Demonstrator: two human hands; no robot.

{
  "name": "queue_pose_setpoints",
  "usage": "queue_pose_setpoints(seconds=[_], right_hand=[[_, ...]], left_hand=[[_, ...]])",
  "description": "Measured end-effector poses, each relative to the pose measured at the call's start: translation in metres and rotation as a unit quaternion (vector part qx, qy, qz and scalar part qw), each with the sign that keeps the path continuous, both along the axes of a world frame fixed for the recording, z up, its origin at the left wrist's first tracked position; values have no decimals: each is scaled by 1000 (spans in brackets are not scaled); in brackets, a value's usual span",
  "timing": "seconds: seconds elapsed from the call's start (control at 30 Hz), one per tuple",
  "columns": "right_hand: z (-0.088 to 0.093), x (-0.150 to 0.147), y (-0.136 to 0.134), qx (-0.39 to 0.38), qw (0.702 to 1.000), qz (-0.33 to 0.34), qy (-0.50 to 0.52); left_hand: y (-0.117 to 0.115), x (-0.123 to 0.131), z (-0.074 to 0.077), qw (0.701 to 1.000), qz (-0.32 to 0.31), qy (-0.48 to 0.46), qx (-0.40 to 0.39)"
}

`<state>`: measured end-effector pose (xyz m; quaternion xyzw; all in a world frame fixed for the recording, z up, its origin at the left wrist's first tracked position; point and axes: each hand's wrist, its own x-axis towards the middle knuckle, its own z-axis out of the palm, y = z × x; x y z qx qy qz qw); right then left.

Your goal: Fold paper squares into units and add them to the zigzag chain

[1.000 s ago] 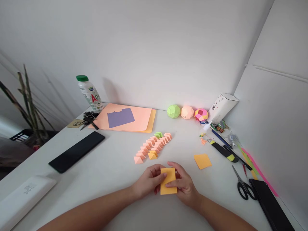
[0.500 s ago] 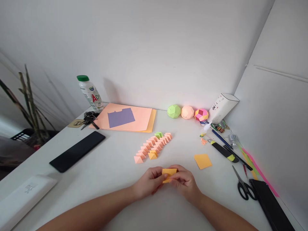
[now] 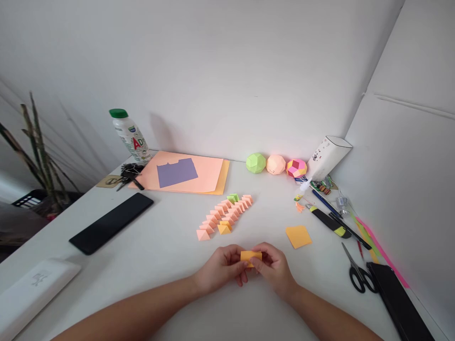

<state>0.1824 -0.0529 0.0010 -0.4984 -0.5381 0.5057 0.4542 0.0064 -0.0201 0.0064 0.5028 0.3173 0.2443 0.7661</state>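
Note:
A small orange paper piece is held between my two hands near the front of the table. My left hand grips its left end, fingers behind and thumb at the lower edge. My right hand pinches its right side, thumb on the front. Just beyond my hands, two slanting rows of folded paper pieces stand on the table, mostly peach, with green ones at the far end and orange ones at the near end. A flat orange sheet lies to the right.
Peach sheets with a purple piece, a bottle and keys are back left. A black slab lies left. Paper balls stand by the wall; a cutter and scissors lie right.
The fingers have shifted on the orange piece: my right thumb now presses lower on its front, and less of the piece's height shows. The whole view has moved slightly.

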Motion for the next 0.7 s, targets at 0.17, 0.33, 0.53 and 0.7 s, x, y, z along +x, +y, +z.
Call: queue_pose_setpoints(seconds=[0.17, 0.33, 0.53, 0.7], right_hand=[[2, -1, -1, -69, 997, 21, 0], [4, 0, 1, -70, 996, 49, -17], [2, 2, 1, -71, 996, 51, -19], [3, 0, 1, -65, 997, 50, -12]], left_hand=[[0, 0, 0, 1000, 10, -20, -11], [1, -1, -2, 999, 26, -28, -27], [1, 0, -2, 1000, 5, -20, -2], [0, 0, -4, 1000, 4, -15, 5]])
